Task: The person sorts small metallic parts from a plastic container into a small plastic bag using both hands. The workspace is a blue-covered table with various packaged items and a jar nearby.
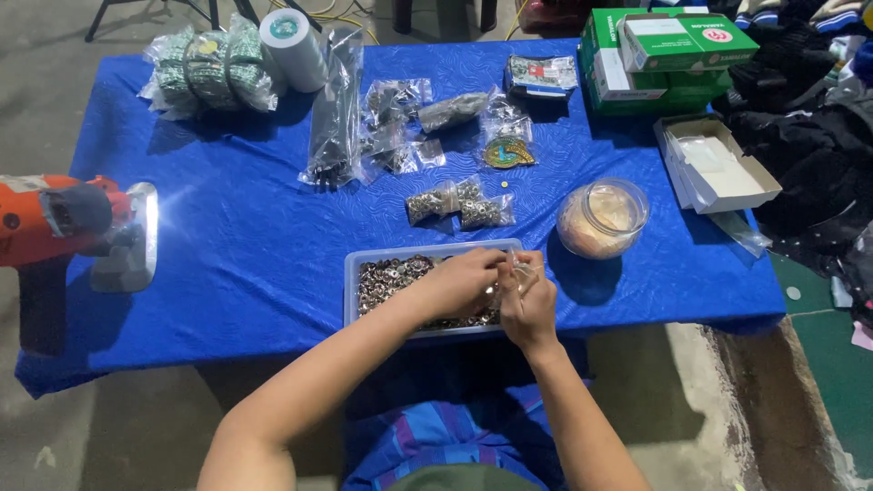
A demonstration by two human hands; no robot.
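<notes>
The head view looks down at a desk (227, 264) with a blue cloth; a clear plastic tray (355, 273) full of small round metal rings sits at the near edge; both hands meet right over the tray's right end; the left hand (459, 284) pinches something tiny with its fingers curled, too small to tell what; the right hand (529, 305) grips a small clear plastic bag (520, 271); the two hands touch each other.

Just past the tray lie little bags of metal bits (459, 202); a round clear jar (602, 216) stands to the right of them; green boxes (668, 55) sit at the far right corner, with an open white box (718, 165) near them; a white tape roll (293, 35) is at the far left; an orange tool (55, 218) sits at the left edge.
</notes>
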